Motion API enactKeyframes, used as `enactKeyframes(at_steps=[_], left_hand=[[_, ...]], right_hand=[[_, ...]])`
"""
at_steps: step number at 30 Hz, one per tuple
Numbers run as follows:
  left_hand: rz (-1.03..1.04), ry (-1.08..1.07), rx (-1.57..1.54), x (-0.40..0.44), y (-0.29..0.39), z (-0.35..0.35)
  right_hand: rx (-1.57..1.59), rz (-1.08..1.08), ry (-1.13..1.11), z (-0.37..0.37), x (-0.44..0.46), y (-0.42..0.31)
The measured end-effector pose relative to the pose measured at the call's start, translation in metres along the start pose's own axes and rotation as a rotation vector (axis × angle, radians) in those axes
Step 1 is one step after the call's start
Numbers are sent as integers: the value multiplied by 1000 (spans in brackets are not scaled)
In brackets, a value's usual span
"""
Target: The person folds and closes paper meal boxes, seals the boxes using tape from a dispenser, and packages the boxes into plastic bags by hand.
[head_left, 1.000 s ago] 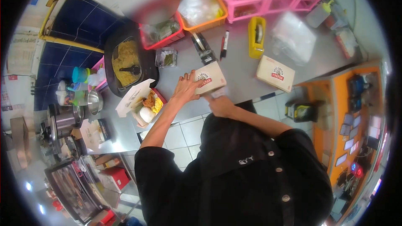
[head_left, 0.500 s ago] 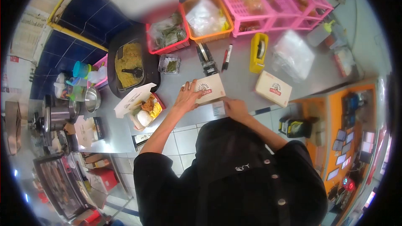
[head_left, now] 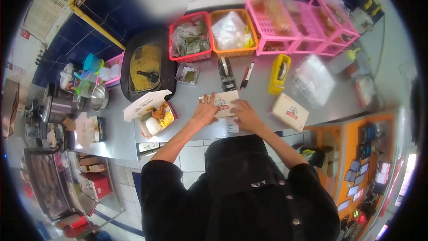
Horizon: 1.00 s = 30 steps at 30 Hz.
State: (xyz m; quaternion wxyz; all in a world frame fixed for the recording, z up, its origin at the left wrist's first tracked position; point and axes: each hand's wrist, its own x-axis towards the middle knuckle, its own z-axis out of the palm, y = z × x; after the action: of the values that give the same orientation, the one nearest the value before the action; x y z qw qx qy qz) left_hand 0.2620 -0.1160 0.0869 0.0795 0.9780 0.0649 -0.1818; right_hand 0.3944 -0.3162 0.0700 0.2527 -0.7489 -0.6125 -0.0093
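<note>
A closed cardboard food box [head_left: 228, 98] with a red and black printed logo lies at the counter's front, between my two hands. My left hand [head_left: 205, 111] grips its left part, fingers over the lid. At its right end, my right hand [head_left: 246, 116] holds the edge with bent fingers. A small printed slip [head_left: 232, 126] lies just in front of this box. Left of my hands stands an open food box [head_left: 143, 122] with rice, fried chicken and yellow egg. Another closed food box [head_left: 290, 111] rests to the right.
Behind the box stand a black tape dispenser [head_left: 226, 75], markers [head_left: 247, 76] and a yellow tape dispenser [head_left: 279, 75]. Plastic bags [head_left: 314, 80] lie right. Along the back are a red basket [head_left: 191, 57], an orange basket [head_left: 234, 52] and a pink rack [head_left: 278, 44]. A rice cooker [head_left: 167, 78] stands left.
My right hand has come up from the box's front corner by the slip onto its right end. My left hand stays on the box. The camera view has shifted.
</note>
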Motion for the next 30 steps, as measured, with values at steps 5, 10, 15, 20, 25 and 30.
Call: enactKeyframes(at_steps=[5, 10, 15, 20, 25, 30], left_hand=[[10, 154, -89, 4, -12, 1], [-131, 616, -795, 71, -10, 19], [-743, 631, -1588, 141, 19, 15], [-818, 578, -1417, 145, 16, 5], [-732, 686, -1377, 123, 39, 12], [-694, 813, -1815, 102, 63, 8]], right_hand=[[136, -178, -247, 32, 36, 10], [170, -188, -193, 39, 29, 16], [169, -160, -99, 39, 24, 14], [247, -149, -51, 44, 22, 19], [204, -137, -50, 47, 19, 23], [190, -109, -86, 51, 14, 25]])
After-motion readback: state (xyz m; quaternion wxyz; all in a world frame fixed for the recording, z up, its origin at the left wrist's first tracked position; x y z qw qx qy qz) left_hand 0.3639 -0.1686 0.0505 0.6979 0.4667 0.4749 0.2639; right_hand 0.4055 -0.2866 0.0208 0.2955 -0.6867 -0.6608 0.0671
